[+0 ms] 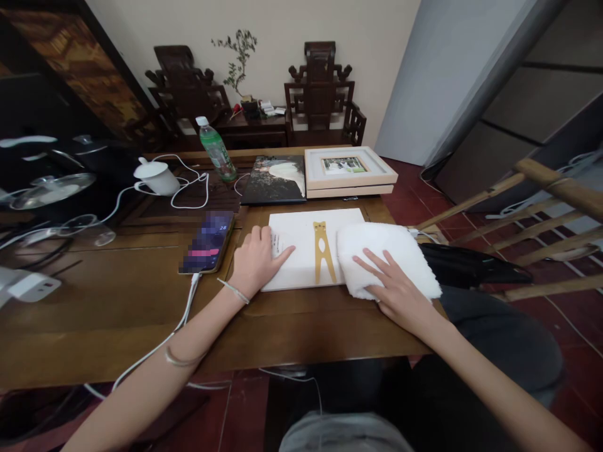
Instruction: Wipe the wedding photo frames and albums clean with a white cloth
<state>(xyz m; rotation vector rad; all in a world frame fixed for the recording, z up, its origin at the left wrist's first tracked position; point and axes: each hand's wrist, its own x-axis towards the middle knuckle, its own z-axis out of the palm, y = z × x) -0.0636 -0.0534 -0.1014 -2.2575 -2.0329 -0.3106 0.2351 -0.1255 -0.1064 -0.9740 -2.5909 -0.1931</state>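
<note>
A flat white board (301, 251) lies on the table, with a long-legged gold cat figure (323, 254) and small dark lettering near its left side. My left hand (257, 258) grips the board's left edge, fingers curled at the side and thumb stretched over the top. On the board's right part rests a fluffy white cloth (405, 254), which hides that end and reaches past it. My right hand (393, 285) lies flat on the cloth with its fingers spread.
Behind the board are a dark photo panel (277, 179) and stacked light-wood picture frames (348, 172). A phone (207, 242) on a white cable lies left of my left hand. Farther back stand a green bottle (217, 150) and a lidded white cup (156, 177). A wooden chair (556, 188) is at right.
</note>
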